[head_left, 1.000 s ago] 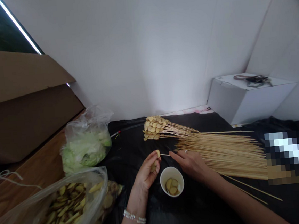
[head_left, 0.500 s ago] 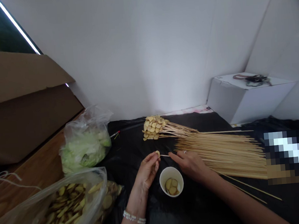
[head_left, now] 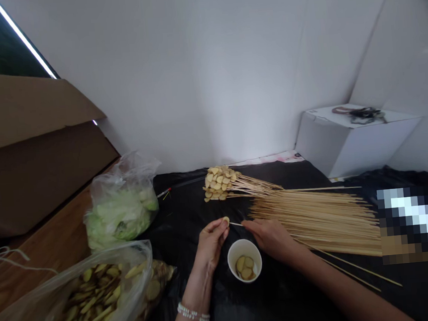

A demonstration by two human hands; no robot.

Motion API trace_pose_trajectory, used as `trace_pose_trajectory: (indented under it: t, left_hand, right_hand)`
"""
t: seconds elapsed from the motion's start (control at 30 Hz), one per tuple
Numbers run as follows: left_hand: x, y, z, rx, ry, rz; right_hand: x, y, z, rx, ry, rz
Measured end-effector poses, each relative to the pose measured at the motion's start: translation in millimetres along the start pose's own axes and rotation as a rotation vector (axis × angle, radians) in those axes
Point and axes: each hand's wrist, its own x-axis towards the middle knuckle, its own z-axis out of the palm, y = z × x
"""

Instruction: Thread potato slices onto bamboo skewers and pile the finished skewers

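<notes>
Left grip (head_left: 210, 239) pinches a pale slice (head_left: 226, 221); right grip (head_left: 270, 236) clasps a thin stick (head_left: 236, 224), held just beyond the white cup (head_left: 244, 248). Pushing hard or off-centre could split the slice or prick a finger. The stick points left, long axis running crosswise, meeting the slice.

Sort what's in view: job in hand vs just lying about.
Job, it seems:
slice in left hand
stick in right hand
cup of slices
bag of slices
loose sticks
slice-tipped sticks

Apparently lying about:
bag of greens
white box
dark object atop it
cardboard
</notes>
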Motion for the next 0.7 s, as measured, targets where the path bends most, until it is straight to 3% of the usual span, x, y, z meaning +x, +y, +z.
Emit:
trace_pose_trajectory:
  t: [0.33,0.7]
  left_hand:
    - [-0.5,-0.6,-1.4,0.077,0.008,0.022]
    - [-1.8,-2.2,-0.4,0.069,-0.013,0.016]
  right_hand:
    - [2.5,-1.1,5.0,0.112,-0.021,0.028]
    - [0.1,-2.4,6.1,0.038,0.049,0.006]
